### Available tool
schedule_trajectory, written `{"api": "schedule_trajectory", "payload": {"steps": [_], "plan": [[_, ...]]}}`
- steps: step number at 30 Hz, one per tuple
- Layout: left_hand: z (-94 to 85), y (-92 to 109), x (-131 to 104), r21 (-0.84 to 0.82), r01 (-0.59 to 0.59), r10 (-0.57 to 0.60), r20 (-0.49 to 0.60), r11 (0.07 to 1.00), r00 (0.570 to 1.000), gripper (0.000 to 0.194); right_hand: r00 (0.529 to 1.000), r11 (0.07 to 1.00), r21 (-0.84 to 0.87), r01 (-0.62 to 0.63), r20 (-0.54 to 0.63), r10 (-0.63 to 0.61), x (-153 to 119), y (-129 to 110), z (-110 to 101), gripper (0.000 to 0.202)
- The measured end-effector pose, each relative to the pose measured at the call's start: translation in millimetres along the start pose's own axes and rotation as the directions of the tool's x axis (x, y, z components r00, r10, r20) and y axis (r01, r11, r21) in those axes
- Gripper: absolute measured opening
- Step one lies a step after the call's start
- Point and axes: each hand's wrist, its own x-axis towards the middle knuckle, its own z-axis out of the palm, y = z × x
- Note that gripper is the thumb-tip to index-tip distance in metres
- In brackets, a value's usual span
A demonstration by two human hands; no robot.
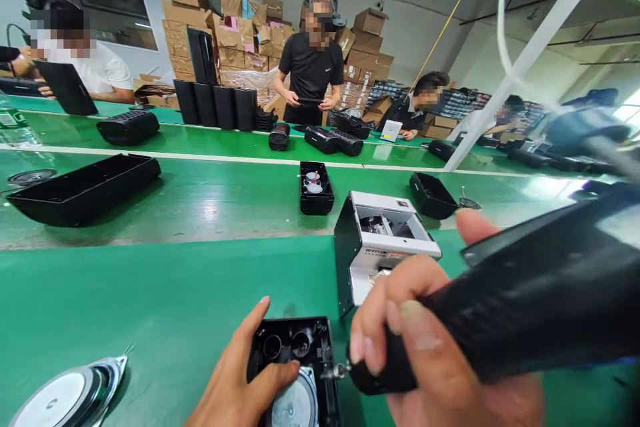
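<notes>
Left hand (pixel 240 380) pins the housing (pixel 295 360) flat at the near table edge, right hand (pixel 425 353) clenched round the driver (pixel 500 307); its bit should sit square on the screw.

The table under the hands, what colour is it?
Green. The table shows best in the head view, under the left hand and the right hand.

The screwdriver's (pixel 500 320) tip (blurred) hides behind fingers (pixel 380 320); the bottom edge cuts the speaker housing (pixel 295 353).
</notes>
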Motion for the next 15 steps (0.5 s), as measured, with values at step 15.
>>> {"api": "schedule_trajectory", "payload": {"steps": [15], "plan": [[2.6,-17,-10,0.303,-0.334,0.390,-0.146,0.892,0.909,0.044,0.950,0.963,-0.124,0.241,0.232,-0.208,-9,51,-13,0.043]]}}
